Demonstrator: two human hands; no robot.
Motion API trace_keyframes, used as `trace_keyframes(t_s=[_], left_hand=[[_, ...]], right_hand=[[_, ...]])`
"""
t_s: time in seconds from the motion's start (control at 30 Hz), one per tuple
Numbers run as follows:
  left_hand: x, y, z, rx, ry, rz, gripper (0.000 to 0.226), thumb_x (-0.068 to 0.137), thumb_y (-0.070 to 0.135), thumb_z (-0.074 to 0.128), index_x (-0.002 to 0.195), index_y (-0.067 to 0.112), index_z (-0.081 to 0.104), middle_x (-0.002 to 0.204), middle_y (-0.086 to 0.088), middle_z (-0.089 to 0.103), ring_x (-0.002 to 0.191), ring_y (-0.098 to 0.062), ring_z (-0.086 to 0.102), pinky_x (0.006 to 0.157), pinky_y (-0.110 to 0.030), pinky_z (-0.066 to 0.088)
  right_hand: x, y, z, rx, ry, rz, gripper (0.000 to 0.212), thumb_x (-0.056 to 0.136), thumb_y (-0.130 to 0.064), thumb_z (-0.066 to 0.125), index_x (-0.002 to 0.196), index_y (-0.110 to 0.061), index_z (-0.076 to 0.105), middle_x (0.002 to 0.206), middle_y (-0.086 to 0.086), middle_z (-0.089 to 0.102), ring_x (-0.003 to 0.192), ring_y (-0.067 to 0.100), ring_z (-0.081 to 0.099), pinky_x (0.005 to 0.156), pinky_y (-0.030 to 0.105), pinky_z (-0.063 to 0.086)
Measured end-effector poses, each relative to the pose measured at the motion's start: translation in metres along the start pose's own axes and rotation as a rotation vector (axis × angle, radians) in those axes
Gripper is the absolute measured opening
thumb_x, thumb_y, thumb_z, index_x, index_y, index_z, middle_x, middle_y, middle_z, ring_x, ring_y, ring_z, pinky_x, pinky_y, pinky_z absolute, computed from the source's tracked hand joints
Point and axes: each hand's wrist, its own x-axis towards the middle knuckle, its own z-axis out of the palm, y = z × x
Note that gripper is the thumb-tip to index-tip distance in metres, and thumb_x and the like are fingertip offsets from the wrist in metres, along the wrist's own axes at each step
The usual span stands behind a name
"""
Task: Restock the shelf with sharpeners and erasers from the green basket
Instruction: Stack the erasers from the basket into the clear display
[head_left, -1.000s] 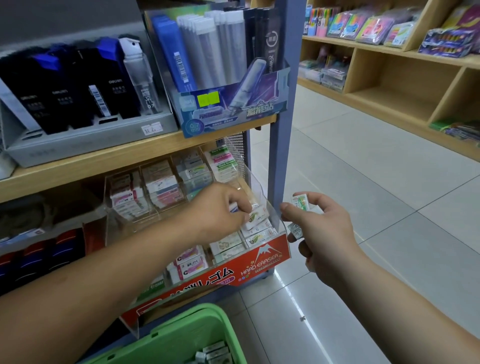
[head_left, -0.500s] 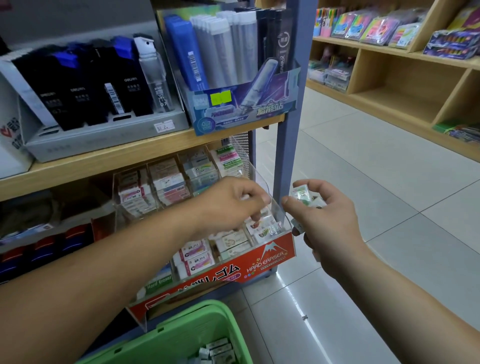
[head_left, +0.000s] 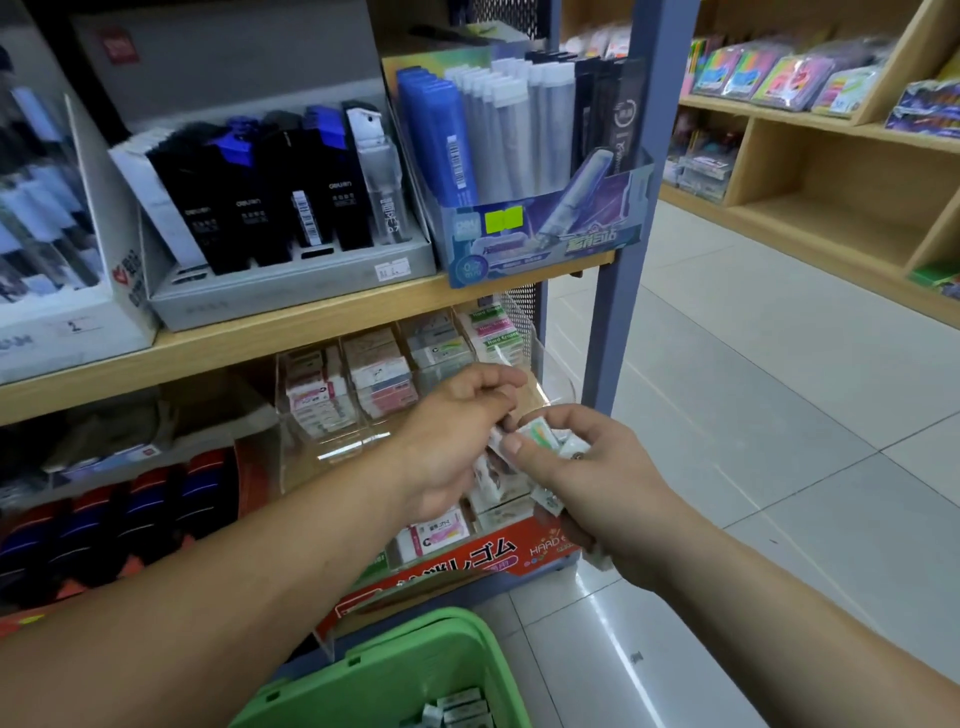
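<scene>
In right hand (head_left: 597, 467), wrapped erasers (head_left: 540, 434)

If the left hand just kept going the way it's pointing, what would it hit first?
Most likely the small wrapped erasers held in the right hand: the left hand points straight at them, very close. Whether it already touches them is unclear. Behind them stands the clear display bin.

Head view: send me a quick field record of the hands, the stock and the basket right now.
right hand: grips a bunch of small erasers
left hand: fingers curled at that bunch; grip unclear
display rack: clear, tiered, erasers in its compartments, behind both hands
green basket: at the bottom edge, a few packs visible inside
</scene>
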Motion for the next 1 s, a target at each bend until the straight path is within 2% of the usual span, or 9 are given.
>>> trace_keyframes(t_s=[0.07,0.13,0.2,0.3,0.43,0.67,0.77,0.87,1.0], left_hand=[[0.001,0.004,-0.001,-0.08,0.029,0.024,0.022,0.109,0.017,0.049,0.117,0.016,0.07,0.102,-0.005,0.068,0.091,-0.02,0.062,0.076,-0.035,0.055],[0.002,0.009,-0.004,-0.052,0.086,0.062,0.022,0.108,0.016,0.049,0.112,0.013,0.071,0.096,-0.004,0.065,0.08,-0.017,0.058,0.06,-0.03,0.048],[0.002,0.012,-0.009,0.008,0.143,0.069,0.021,0.107,0.017,0.051,0.109,0.01,0.07,0.095,-0.005,0.063,0.073,-0.014,0.053,0.047,-0.024,0.033],[-0.004,0.011,-0.019,0.064,0.069,0.03,0.026,0.105,0.026,0.056,0.11,0.007,0.073,0.095,-0.008,0.065,0.075,-0.015,0.052,0.045,-0.025,0.028],[-0.015,0.007,-0.026,0.15,-0.2,0.01,0.022,0.098,0.02,0.069,0.116,0.01,0.074,0.078,0.004,0.066,0.064,-0.004,0.053,0.047,-0.021,0.031],[-0.01,0.021,-0.037,0.181,-0.098,0.006,0.028,0.1,0.026,0.065,0.117,0.003,0.058,0.067,-0.003,0.068,0.042,-0.008,0.053,0.038,-0.021,0.028],[-0.01,0.023,-0.054,0.282,-0.029,0.018,0.033,0.091,0.029,0.076,0.113,0.009,0.063,0.073,-0.004,0.068,0.053,-0.011,0.058,0.039,-0.021,0.034],[-0.02,0.02,-0.075,0.391,0.012,0.024,0.031,0.084,0.02,0.083,0.112,0.013,0.07,0.084,-0.008,0.074,0.063,-0.011,0.067,0.048,-0.024,0.046],[-0.045,0.013,-0.107,0.527,0.008,0.032,0.025,0.088,0.007,0.079,0.109,0.018,0.074,0.096,-0.005,0.078,0.078,-0.011,0.075,0.062,-0.024,0.057]], right_hand=[[0.004,0.001,-0.001,0.043,-0.02,0.004,0.019,0.092,-0.021,0.079,0.106,-0.013,0.069,0.081,0.011,0.079,0.058,0.023,0.074,0.041,0.023,0.05],[0.008,0.002,-0.004,0.068,-0.022,0.005,0.021,0.092,-0.026,0.078,0.107,-0.015,0.069,0.087,0.014,0.08,0.06,0.027,0.072,0.05,0.029,0.054],[0.01,0.004,-0.007,0.055,-0.026,0.005,0.024,0.093,-0.027,0.076,0.111,-0.013,0.069,0.076,0.012,0.076,0.049,0.02,0.06,0.043,0.023,0.044],[0.014,0.006,-0.01,0.054,0.01,0.007,0.027,0.095,-0.027,0.074,0.115,-0.01,0.068,0.063,0.009,0.067,0.042,0.014,0.049,0.037,0.02,0.031],[0.016,0.004,-0.013,0.082,0.066,-0.007,0.029,0.095,-0.031,0.075,0.115,-0.012,0.068,0.08,0.016,0.072,0.055,0.021,0.056,0.046,0.024,0.032],[0.012,-0.003,-0.023,0.02,0.226,-0.063,0.018,0.096,-0.035,0.072,0.11,-0.026,0.066,0.083,0.0,0.08,0.064,0.024,0.078,0.039,0.022,0.049],[0.011,-0.001,-0.021,-0.024,0.189,-0.071,0.018,0.095,-0.034,0.073,0.11,-0.027,0.066,0.085,0.0,0.08,0.066,0.024,0.078,0.044,0.027,0.055],[0.008,0.002,-0.004,-0.098,0.072,-0.11,0.014,0.094,-0.027,0.076,0.106,-0.024,0.069,0.088,0.004,0.08,0.065,0.02,0.078,0.045,0.029,0.057],[0.011,0.009,0.022,-0.207,-0.053,-0.13,0.017,0.091,-0.025,0.08,0.106,-0.025,0.071,0.094,0.003,0.081,0.079,0.027,0.079,0.07,0.05,0.066]])
